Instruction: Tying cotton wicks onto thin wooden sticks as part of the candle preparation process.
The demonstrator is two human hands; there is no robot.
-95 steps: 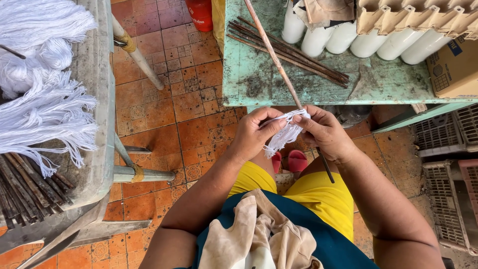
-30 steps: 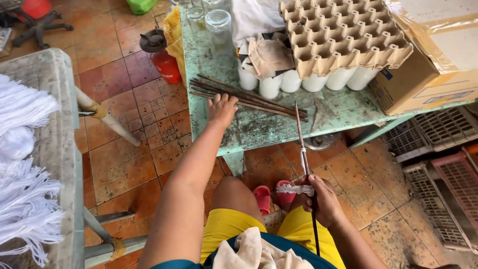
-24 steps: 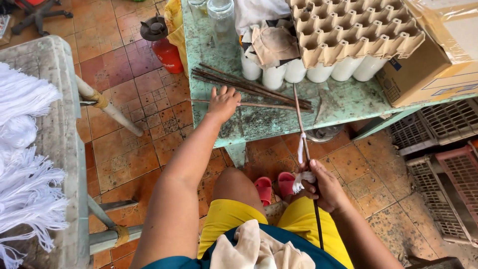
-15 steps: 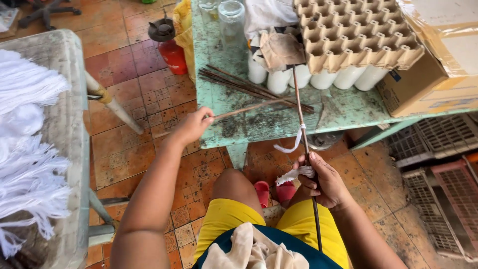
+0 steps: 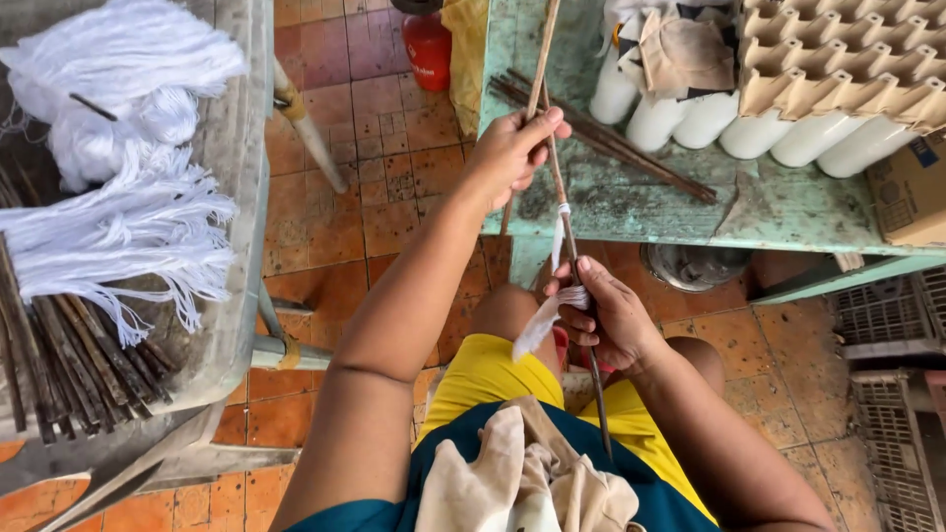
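- Nearest, at 6 o'clock, a beige cloth (image 5: pixel 522 483) is draped over the lap; nothing is caught in it.
- The right hand (image 5: pixel 606 320) is closed around a thin dark stick (image 5: pixel 570 232) and a tuft of white yarn (image 5: pixel 545 313), a strand of which is wound onto the stick just above the fist.
- That strand could be judged liable to slip or unwind if the pinch were relaxed, since the loose tuft hangs free below the fingers.
- The left hand (image 5: pixel 512 153), at 12 o'clock from the right, is clamped on a second stick (image 5: pixel 537 84), which crosses the first; the two could be knocked together and the binding shifted.
- At 9 o'clock a grey tub (image 5: pixel 232 197) is filled with white yarn bundles (image 5: pixel 118 207) and dark sticks (image 5: pixel 69 360).
- On the green desk (image 5: pixel 641 207), at 1 o'clock, loose sticks (image 5: pixel 631 148) are laid near the edge and could be swept off by an elbow.
- Farthest, a cardboard egg tray (image 5: pixel 838 49) is seen resting on white cylinders (image 5: pixel 729 123), its cups empty so far as can be told; a cardboard box (image 5: pixel 912 187) is shown only in part, contents hidden.
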